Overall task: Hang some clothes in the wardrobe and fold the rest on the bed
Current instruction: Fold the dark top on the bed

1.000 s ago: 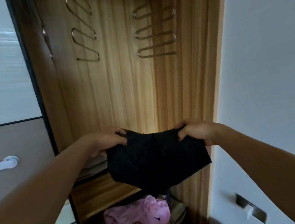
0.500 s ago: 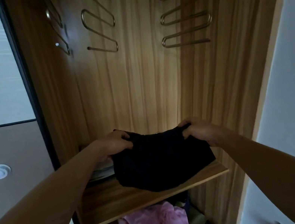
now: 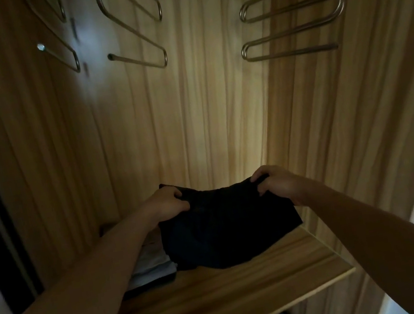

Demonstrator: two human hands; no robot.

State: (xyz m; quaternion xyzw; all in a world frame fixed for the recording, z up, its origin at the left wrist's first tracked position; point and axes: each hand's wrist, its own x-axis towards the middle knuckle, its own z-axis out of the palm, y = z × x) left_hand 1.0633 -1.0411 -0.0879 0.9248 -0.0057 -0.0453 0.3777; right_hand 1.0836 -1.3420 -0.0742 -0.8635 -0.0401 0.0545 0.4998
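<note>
While the left hand (image 3: 168, 203) and right hand (image 3: 274, 182) each pinched a far corner, the black garment (image 3: 227, 230) sagged between them onto the shelf (image 3: 251, 287) below; soft and light, it likely handled best by both corners.

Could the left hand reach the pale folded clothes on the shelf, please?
Probably yes: the left hand grips the black garment, but the pale folded clothes lie just below its forearm, unobstructed.
</note>
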